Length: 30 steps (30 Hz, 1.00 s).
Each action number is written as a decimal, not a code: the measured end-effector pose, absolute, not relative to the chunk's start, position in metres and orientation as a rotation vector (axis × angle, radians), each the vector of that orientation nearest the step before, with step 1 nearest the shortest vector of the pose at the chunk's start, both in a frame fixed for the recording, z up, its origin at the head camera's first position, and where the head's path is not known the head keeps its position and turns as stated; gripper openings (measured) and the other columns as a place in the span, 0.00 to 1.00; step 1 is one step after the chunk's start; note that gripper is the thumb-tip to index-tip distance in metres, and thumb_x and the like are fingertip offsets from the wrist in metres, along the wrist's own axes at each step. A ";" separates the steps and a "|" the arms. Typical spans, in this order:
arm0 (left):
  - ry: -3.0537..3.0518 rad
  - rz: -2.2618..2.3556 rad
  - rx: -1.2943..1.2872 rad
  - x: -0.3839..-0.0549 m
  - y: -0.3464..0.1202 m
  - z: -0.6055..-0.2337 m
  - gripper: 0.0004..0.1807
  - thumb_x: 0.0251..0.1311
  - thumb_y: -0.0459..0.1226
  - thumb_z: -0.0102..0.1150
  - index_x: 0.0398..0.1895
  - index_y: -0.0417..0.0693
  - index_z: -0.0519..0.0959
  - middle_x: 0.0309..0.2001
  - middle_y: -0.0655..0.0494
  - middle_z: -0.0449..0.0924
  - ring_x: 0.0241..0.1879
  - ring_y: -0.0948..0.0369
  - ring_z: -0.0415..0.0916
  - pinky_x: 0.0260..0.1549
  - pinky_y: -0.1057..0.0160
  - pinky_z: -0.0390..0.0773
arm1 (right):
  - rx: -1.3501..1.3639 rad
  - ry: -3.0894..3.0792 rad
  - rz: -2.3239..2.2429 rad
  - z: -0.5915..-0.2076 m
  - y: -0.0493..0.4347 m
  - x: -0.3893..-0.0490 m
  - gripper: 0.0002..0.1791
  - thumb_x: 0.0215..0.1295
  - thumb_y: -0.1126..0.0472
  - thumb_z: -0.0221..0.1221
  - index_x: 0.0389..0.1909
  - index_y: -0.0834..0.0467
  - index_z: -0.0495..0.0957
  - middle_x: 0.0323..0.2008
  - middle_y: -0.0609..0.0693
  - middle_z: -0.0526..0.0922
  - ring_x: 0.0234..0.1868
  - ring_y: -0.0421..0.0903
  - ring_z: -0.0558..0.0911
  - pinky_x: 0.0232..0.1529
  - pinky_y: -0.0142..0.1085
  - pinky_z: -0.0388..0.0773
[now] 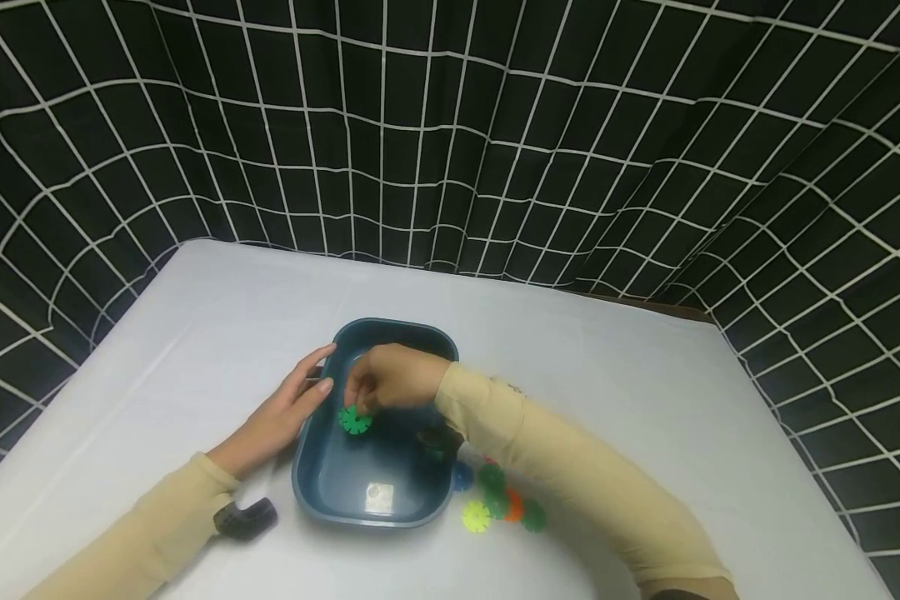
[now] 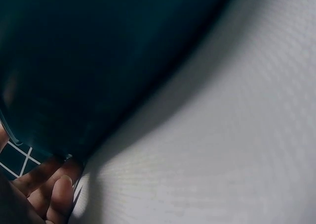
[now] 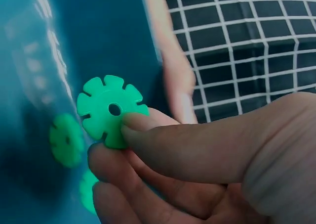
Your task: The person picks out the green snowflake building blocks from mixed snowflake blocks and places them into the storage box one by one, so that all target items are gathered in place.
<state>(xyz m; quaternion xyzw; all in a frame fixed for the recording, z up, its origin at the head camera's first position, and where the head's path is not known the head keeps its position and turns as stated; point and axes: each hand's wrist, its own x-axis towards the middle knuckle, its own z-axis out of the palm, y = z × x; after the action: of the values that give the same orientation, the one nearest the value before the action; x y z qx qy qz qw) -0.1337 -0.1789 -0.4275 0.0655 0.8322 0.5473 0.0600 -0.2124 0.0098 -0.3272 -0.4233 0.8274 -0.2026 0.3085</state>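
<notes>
A blue plastic bin (image 1: pixel 375 523) sits on the white table. Over its inside, my right hand (image 1: pixel 393 379) pinches a green notched disc (image 3: pixel 111 110) between thumb and fingers. Beyond that disc in the right wrist view show two more green shapes, and whether they are discs or reflections I cannot tell. My left hand (image 1: pixel 288 412) touches the bin's left side with fingers extended, the thumb at the rim. In the left wrist view, its fingers (image 2: pixel 61 194) lie against the bin's dark outer wall.
Right of the bin, several loose notched discs lie on the tablecloth (image 1: pixel 607 358), among them a yellow disc (image 1: pixel 476 517), an orange disc (image 1: pixel 515 505) and a blue disc (image 1: pixel 462 477). My right forearm partly covers that pile. A black curtain (image 1: pixel 435 125) with white grid lines surrounds the table.
</notes>
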 end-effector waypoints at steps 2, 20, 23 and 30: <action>2.512 1.661 0.211 -0.135 -0.179 -0.428 0.29 0.73 0.53 0.40 0.74 0.72 0.47 0.69 0.37 0.54 0.68 0.37 0.56 0.58 0.35 0.65 | -1.121 2.159 -0.538 -0.334 0.006 -0.212 0.09 0.58 0.72 0.62 0.34 0.55 0.83 0.29 0.42 0.82 0.32 0.35 0.79 0.36 0.25 0.77; 2.535 1.647 0.248 -0.138 -0.180 -0.430 0.29 0.73 0.52 0.39 0.74 0.73 0.48 0.67 0.38 0.58 0.66 0.38 0.61 0.58 0.33 0.64 | -1.066 2.141 -0.415 -0.361 -0.013 -0.200 0.05 0.55 0.68 0.66 0.32 0.57 0.83 0.28 0.45 0.84 0.30 0.36 0.80 0.32 0.24 0.76; 2.523 1.664 0.264 -0.138 -0.180 -0.430 0.29 0.73 0.51 0.40 0.74 0.72 0.48 0.67 0.38 0.58 0.66 0.38 0.61 0.58 0.34 0.65 | -1.043 2.153 -0.406 -0.363 -0.015 -0.199 0.05 0.55 0.68 0.66 0.31 0.57 0.83 0.28 0.45 0.84 0.30 0.36 0.80 0.32 0.24 0.76; 2.506 1.684 0.257 -0.136 -0.181 -0.429 0.29 0.73 0.50 0.41 0.74 0.72 0.48 0.67 0.38 0.59 0.66 0.39 0.61 0.58 0.35 0.66 | -1.048 2.186 -0.391 -0.363 -0.017 -0.197 0.04 0.55 0.65 0.67 0.32 0.56 0.84 0.26 0.42 0.83 0.29 0.36 0.80 0.31 0.24 0.76</action>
<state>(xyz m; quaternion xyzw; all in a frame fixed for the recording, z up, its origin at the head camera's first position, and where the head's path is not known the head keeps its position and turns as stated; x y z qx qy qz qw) -0.1361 -0.1809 -0.4293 0.0848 0.8257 0.5548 0.0557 -0.1973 -0.0172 -0.3628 -0.4018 0.8384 -0.1501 0.3363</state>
